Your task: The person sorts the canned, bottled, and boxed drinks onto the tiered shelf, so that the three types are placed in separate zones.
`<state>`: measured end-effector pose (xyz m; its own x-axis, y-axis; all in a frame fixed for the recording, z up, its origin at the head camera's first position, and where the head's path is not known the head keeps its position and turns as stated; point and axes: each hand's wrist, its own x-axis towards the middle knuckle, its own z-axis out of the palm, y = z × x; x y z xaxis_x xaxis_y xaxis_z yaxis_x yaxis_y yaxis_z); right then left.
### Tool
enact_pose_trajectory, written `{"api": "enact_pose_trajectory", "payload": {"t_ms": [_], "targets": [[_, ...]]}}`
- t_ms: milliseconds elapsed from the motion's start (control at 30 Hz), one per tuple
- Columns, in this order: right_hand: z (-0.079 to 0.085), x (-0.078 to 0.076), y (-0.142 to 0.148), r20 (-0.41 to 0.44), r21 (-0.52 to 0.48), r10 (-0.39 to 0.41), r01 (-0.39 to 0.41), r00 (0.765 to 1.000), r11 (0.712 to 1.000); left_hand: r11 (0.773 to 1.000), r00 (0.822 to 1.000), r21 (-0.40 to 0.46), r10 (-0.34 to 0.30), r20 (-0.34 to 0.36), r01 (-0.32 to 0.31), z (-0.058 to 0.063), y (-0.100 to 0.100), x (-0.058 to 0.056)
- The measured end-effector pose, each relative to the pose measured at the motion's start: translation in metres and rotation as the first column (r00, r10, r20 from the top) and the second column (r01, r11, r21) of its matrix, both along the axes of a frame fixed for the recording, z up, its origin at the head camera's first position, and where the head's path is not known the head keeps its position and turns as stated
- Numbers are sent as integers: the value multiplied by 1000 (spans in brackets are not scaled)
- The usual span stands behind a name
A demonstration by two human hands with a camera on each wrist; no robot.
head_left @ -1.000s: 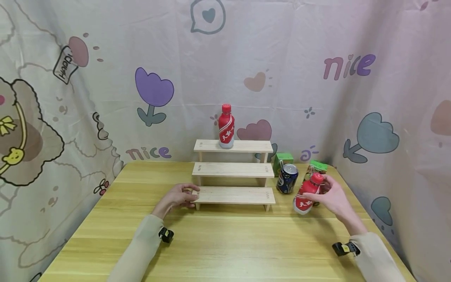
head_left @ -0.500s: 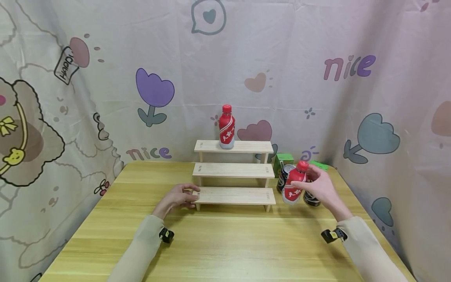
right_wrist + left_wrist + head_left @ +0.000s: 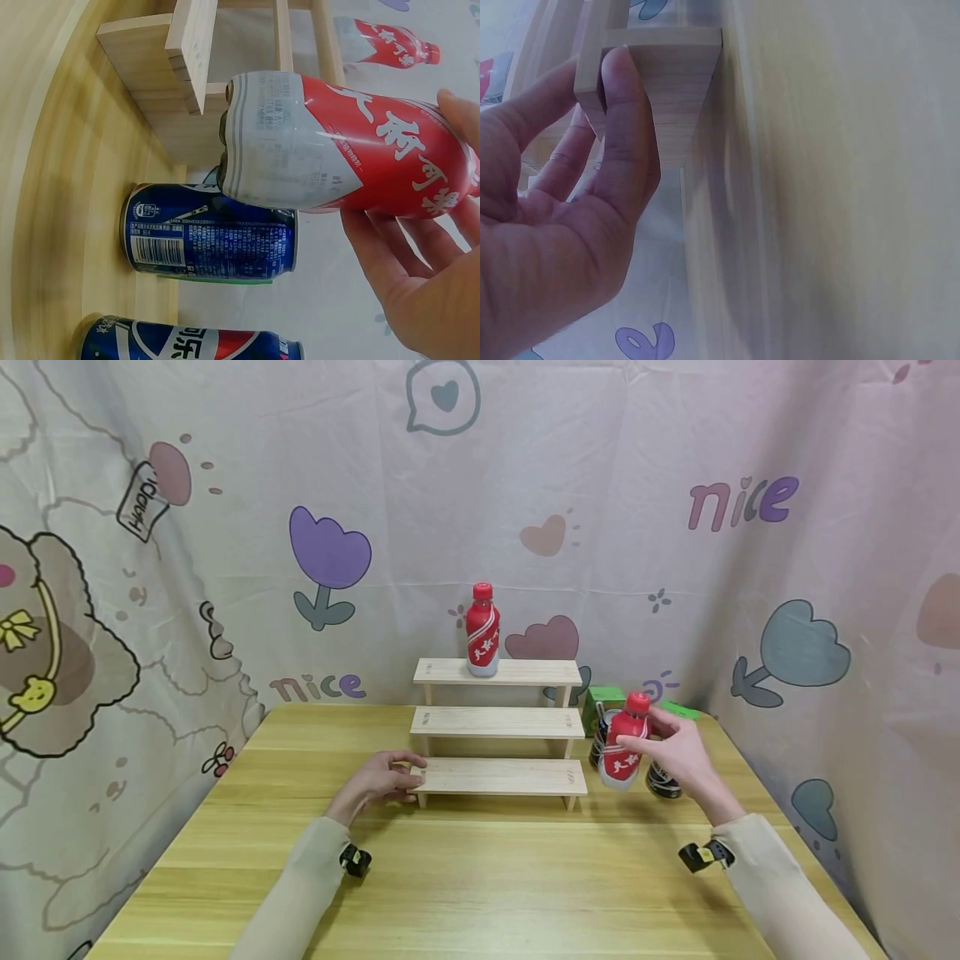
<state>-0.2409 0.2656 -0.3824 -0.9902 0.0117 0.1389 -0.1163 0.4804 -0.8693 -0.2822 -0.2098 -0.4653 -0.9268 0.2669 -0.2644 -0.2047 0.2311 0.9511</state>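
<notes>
I hold a tilted red bottle (image 3: 624,750) in the right hand (image 3: 678,753), above the surface (image 3: 495,885) beside the three-step wooden rack (image 3: 495,722); with the left hand (image 3: 381,778) I pinch the lowest step (image 3: 501,776).

**Three-tier stand (image 3: 517,722) on a wooden table (image 3: 480,885)**

A red-capped bottle (image 3: 483,639) stands upright on the top tier — and on the table alongside, a blue drink can (image 3: 202,238), a Pepsi can (image 3: 191,346) and a green box (image 3: 604,697).
</notes>
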Motion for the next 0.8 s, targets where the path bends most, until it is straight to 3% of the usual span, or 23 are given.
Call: {"api": "enact_pose_trajectory", "payload": {"t_ms": [167, 400, 800], "targets": [[2, -2, -3, 6, -19, -6, 6, 1000, 1000, 1000, 1000, -10, -24, -21, 23, 0, -1, 0], [4, -6, -11, 12, -90, -45, 46, 999, 995, 1000, 1000, -5, -9, -14, 9, 0, 0, 1], [6, -17, -31, -101, -134, -35, 22, 994, 991, 1000, 1000, 2, 20, 2, -20, 1, 2, 2]]}}
